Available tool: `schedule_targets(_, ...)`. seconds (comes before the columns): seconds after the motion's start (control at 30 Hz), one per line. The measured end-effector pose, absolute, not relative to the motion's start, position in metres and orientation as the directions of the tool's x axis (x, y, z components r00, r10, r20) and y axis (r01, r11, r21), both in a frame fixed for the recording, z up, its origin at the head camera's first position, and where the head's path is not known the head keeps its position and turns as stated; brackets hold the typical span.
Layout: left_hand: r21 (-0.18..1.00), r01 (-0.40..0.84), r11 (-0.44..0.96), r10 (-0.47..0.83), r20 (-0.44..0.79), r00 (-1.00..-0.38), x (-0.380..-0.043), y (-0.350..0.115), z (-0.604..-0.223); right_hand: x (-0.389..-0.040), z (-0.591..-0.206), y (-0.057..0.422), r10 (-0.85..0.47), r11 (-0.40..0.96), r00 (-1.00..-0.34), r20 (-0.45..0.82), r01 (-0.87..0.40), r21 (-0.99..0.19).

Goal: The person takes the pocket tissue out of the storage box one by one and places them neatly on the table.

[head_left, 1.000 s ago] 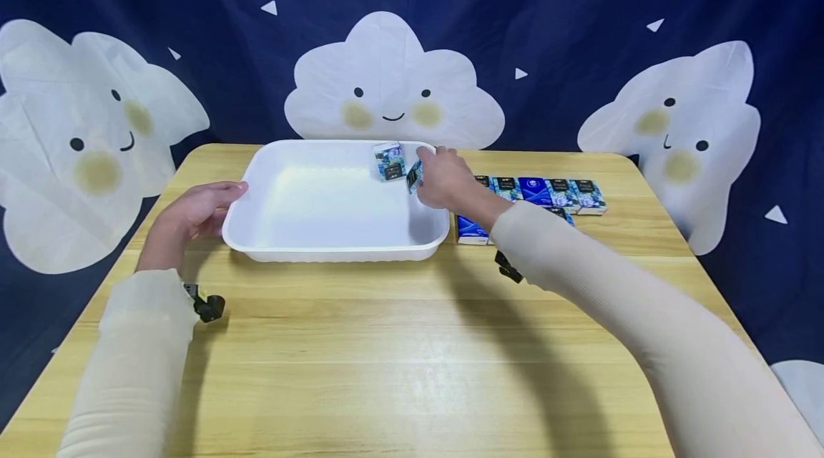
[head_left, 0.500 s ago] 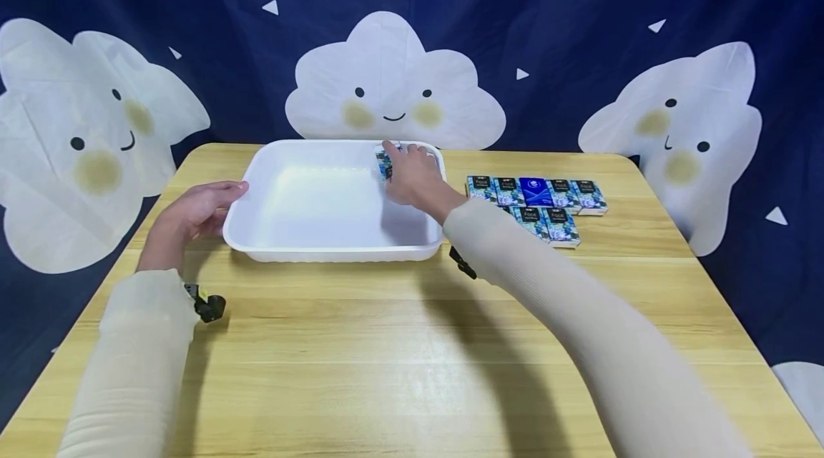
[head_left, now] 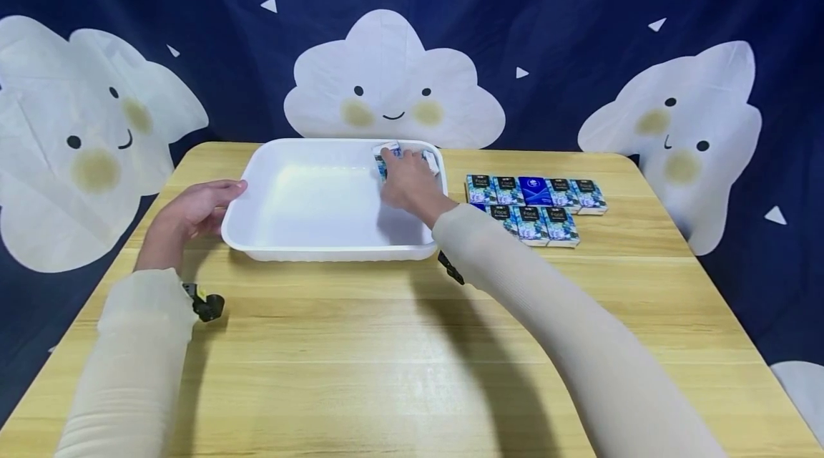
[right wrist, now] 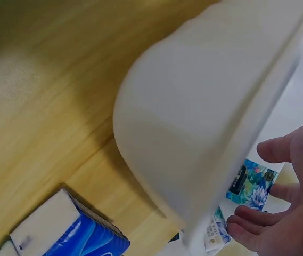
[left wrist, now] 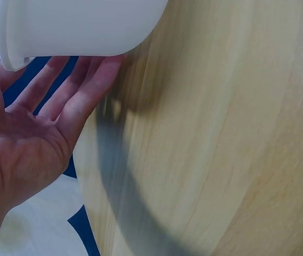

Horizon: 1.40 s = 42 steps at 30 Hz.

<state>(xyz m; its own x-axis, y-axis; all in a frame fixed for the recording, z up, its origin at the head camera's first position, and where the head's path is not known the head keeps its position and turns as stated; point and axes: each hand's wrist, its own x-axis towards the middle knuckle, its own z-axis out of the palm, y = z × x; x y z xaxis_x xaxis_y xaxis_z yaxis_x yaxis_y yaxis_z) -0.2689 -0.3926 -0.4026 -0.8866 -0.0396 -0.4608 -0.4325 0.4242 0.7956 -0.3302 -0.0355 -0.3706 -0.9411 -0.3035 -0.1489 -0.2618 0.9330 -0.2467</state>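
Note:
My left hand (head_left: pixel 198 210) grips the left end of a white plastic tray (head_left: pixel 335 254), thumb on the rim and fingers against its outside. In the left wrist view those fingers (left wrist: pixel 82 88) reach under the tray's edge. My right hand (head_left: pixel 412 182) is inside the tray at its back right corner. A blue floral tissue pack (head_left: pixel 381 166) leans there by the thumb, and the white side of another pack (head_left: pixel 432 162) shows beyond the fingers. The right wrist view has the thumb and fingers spread apart near a floral pack (right wrist: pixel 255 184); contact is unclear.
Right of the tray, several floral tissue packs (head_left: pixel 531 224) and a plain blue pack (head_left: pixel 535 191) lie in two rows on the wooden table (head_left: pixel 360 358). My right sleeve hides part of the front row. A dark blue cloud-patterned curtain (head_left: pixel 553 7) hangs behind.
My right hand has moved left and deeper into the tray with a tissue pack; a second pack now shows beside its fingers. My left hand stays on the tray.

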Motion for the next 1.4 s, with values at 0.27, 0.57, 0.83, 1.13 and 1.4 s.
schedule_targets(0.27,0.786,-0.444,0.43,-0.039,-0.474,-0.879,-0.268,-0.393,-0.401,-0.318,-0.375,-0.036,-0.366,0.922,-0.925,-0.099,-0.346,-0.176)
schedule_targets(0.57,0.773,-0.44,0.456,-0.043,-0.475,-0.879,-0.268,-0.392,-0.401,-0.297,-0.377,-0.026,-0.453,0.886,-0.889,-0.067,-0.44,-0.149)
schedule_targets(0.83,0.774,-0.445,0.45,-0.047,-0.477,-0.878,-0.267,-0.392,-0.4,-0.294,-0.383,-0.016,-0.46,0.878,-0.883,-0.095,-0.437,-0.194)
schedule_targets(1.13,0.779,-0.442,0.445,-0.045,-0.474,-0.879,-0.268,-0.392,-0.401,-0.3,-0.386,-0.021,-0.42,0.893,-0.901,-0.109,-0.39,-0.225)
schedule_targets(1.4,0.772,-0.446,0.452,-0.051,-0.477,-0.877,-0.268,-0.391,-0.401,-0.301,-0.391,-0.029,-0.38,0.919,-0.902,-0.206,-0.343,-0.193)
